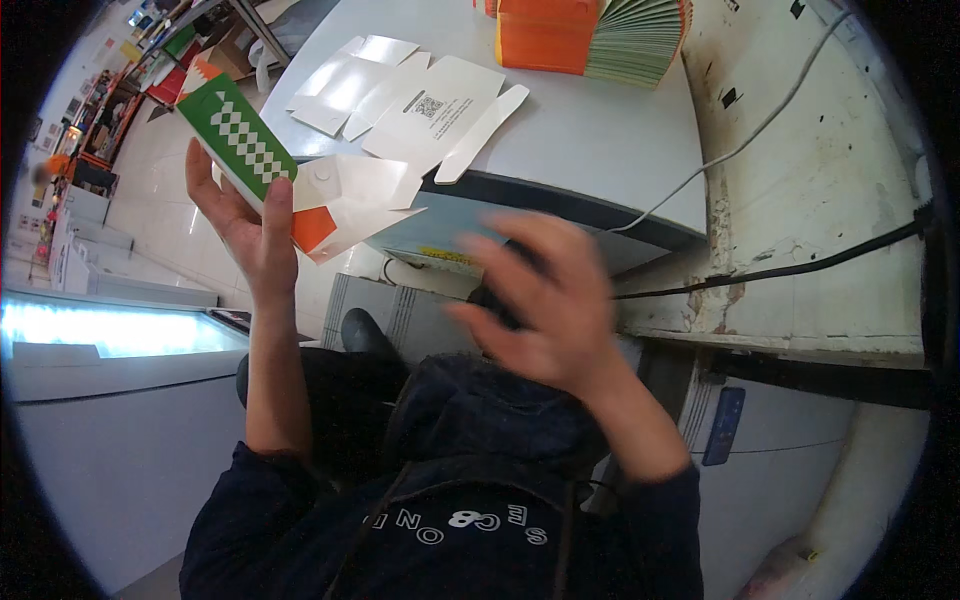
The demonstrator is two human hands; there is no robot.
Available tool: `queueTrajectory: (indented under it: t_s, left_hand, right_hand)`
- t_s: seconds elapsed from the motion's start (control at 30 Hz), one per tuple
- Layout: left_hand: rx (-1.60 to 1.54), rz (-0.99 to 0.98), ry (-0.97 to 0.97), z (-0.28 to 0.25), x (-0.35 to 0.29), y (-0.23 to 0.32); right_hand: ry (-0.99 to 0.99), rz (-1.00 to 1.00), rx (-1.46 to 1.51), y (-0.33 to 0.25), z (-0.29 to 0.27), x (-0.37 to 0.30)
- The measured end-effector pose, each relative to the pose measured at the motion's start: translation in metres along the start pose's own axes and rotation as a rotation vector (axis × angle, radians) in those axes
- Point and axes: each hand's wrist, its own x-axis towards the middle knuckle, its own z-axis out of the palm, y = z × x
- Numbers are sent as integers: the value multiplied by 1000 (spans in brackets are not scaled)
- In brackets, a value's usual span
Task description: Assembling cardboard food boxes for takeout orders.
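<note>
Aslant, green carton (238, 132), within left grip (247, 232)

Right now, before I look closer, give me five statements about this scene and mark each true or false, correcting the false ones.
1. The left hand holds a green-and-white carton with loose flaps. True.
2. The right hand holds a second carton. False: it is blurred, fingers parted, with nothing visible in it.
3. Flattened white cardboard lies on the table. True.
4. The orange bundle is on the floor. False: it is on the table, beyond the white cardboard.
5. The person's top is dark with pale lettering. True.
</note>
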Motion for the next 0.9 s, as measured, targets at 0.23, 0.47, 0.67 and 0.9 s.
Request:
queueTrajectory:
  t_s: [0.23, 0.47, 0.67, 0.9]
  left_hand:
    - [-11, -68, 57, -24, 10, -5]
    - [24, -276, 256, -49, 21, -11]
    - [235, -238, 6, -65, 8, -12]
    - [222, -517, -211, -44, -1, -20]
  right_hand:
    - [-139, -120, 420, -10, 119, 90]
    - [-47, -105, 597, -13, 147, 98]
    - [111, -81, 571, -3, 158, 96]
    - [17, 76, 513, -2, 134, 77]
